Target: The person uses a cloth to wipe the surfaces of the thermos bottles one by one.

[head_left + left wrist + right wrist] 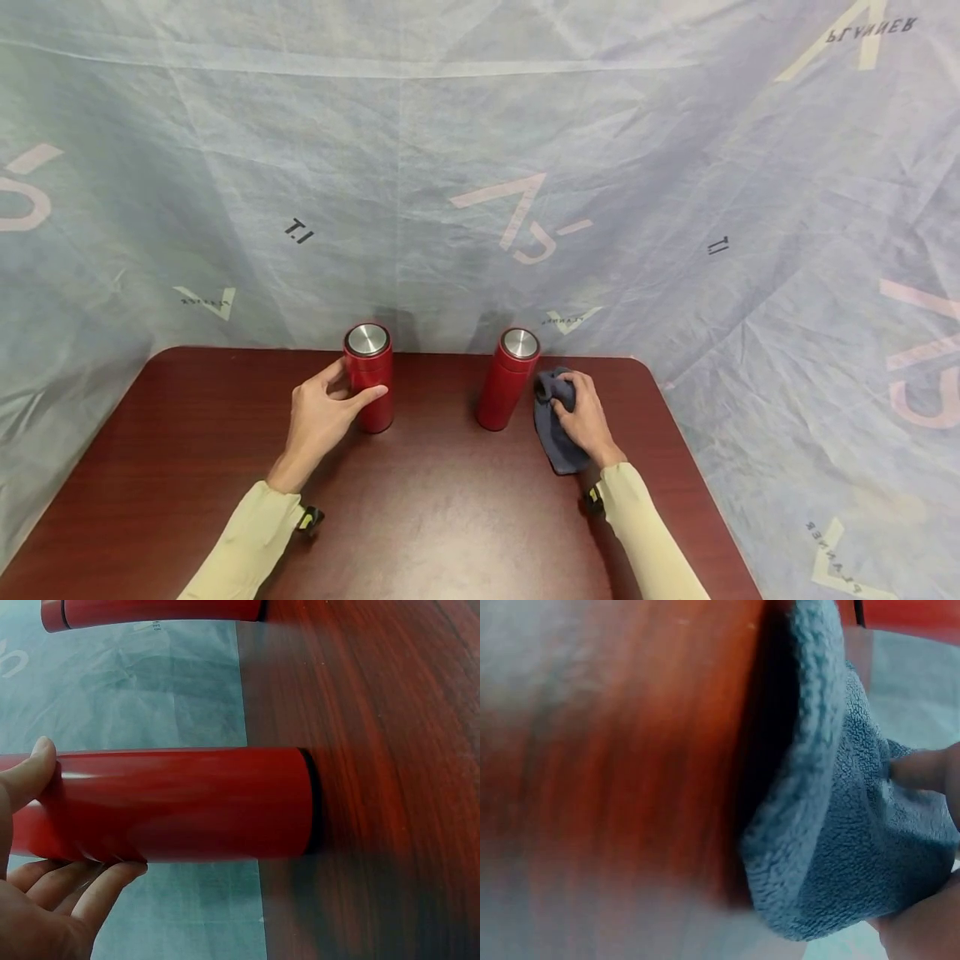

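Observation:
My left hand (324, 415) grips a red thermos flask (378, 380) with a silver lid, thumb on its near side and fingers behind. In the left wrist view the flask (187, 806) stands upright on the wood, its dark base ring at the table surface. A second red flask (506, 385) of the same kind stands to the right. Beside that one, my right hand (587, 419) holds a dark grey-blue cloth (557, 437), pinched between thumb and fingers. Up close in the right wrist view, the cloth (847, 847) looks like terry towelling and hangs in a fold over the table.
Both flasks stand near the back edge of the reddish-brown wooden table (435, 517). A pale printed fabric sheet (397, 183) hangs close behind the table and along both sides. Each wrist wears a black strap device.

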`<state>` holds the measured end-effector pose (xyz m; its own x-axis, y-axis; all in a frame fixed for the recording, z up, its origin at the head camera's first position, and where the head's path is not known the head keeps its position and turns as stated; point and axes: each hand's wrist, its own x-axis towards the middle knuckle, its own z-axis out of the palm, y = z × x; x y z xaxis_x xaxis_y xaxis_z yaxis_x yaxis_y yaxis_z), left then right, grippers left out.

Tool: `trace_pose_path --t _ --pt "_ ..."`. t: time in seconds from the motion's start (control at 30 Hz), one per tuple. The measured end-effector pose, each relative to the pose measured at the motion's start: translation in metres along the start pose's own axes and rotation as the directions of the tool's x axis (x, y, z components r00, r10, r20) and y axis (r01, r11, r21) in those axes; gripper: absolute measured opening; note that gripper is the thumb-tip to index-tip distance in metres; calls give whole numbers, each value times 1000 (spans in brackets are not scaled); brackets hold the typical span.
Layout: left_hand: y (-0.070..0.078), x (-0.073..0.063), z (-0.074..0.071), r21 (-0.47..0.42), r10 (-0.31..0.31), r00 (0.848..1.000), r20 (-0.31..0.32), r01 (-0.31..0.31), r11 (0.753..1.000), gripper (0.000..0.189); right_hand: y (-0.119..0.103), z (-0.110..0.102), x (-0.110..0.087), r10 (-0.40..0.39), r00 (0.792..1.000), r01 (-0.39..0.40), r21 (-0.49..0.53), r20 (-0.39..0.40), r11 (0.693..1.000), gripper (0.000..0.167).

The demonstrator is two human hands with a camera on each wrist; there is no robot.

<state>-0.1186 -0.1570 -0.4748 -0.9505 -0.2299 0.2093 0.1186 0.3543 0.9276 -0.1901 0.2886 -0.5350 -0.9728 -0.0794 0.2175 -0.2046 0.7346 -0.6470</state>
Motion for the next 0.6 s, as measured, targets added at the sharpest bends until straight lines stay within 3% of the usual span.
trace_pose_path --t 0.1,0.2,0.37,0.47,0.6 --pt "0 -1 1 2 12 1000 2 -12 1000 73 -3 -1 -7 -19 1000 19 -53 0 998 53" --pt "0 -2 3 23 18 1000 15 -18 1000 74 -9 -4 -14 -69 996 62 -101 -63 993 62" --pt "2 -8 0 126 14 994 106 -28 992 93 -29 -5 -35 -180 967 152 -161 -180 975 65" --pt "4 -21 -7 211 8 987 161 -42 977 105 -44 -5 -56 -248 945 210 -186 -213 960 61" --pt "4 -47 -20 307 49 986 161 -97 947 103 -63 -2 -86 -342 913 295 -218 -223 930 58"
